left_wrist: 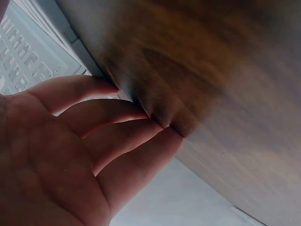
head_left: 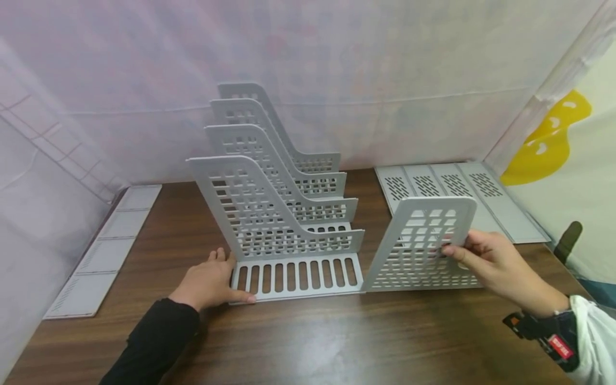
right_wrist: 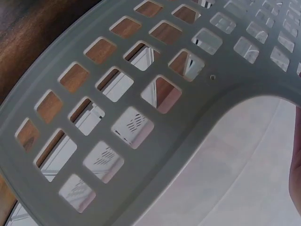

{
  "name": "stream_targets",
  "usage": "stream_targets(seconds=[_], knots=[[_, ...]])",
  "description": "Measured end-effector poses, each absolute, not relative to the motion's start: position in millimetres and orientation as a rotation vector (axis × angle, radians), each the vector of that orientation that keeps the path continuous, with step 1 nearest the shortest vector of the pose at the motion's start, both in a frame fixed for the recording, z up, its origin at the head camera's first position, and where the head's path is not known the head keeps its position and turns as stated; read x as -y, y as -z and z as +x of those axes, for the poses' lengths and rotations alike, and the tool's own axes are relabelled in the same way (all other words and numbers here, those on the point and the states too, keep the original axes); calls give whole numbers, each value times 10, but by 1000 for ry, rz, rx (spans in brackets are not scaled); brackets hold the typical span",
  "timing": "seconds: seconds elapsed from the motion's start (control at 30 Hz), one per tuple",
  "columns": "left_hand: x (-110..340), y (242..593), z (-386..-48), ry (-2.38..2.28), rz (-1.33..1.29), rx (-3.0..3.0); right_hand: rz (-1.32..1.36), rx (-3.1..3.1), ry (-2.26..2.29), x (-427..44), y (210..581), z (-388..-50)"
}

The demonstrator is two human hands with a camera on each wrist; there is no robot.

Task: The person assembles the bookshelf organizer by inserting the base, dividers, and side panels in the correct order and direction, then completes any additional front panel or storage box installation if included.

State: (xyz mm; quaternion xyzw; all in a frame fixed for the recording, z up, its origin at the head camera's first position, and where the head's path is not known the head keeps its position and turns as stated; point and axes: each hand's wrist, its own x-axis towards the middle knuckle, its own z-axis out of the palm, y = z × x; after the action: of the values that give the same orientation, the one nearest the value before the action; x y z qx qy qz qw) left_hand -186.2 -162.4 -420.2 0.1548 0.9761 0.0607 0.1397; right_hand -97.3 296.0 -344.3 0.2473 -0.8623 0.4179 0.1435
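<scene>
A grey slotted base lies on the wooden table, with several grey perforated dividers standing on it one behind another. My left hand rests at the base's left front corner, thumb along the front edge; in the left wrist view the fingers are extended, their tips on the tabletop. At the right, my right hand pinches the edge of a loose perforated panel, held upright and tilted, its lower left corner by the base's right front corner. That panel fills much of the right wrist view.
Flat grey panels with slot patterns lie at the back right. A strip of light grey panels lies along the left edge. White cloth hangs behind the table, and a yellow shape is at the right.
</scene>
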Motion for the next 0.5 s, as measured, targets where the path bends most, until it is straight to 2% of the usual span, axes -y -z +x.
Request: stream_targets(seconds=[0.27, 0.5], knots=[[1637, 4194, -1866, -158, 469, -2827, 782, 2478, -1205, -2979, 3442, -991], [1719, 4149, -1889, -178, 555, -2761, 821, 2619, -686, -3097, 3566, -971]])
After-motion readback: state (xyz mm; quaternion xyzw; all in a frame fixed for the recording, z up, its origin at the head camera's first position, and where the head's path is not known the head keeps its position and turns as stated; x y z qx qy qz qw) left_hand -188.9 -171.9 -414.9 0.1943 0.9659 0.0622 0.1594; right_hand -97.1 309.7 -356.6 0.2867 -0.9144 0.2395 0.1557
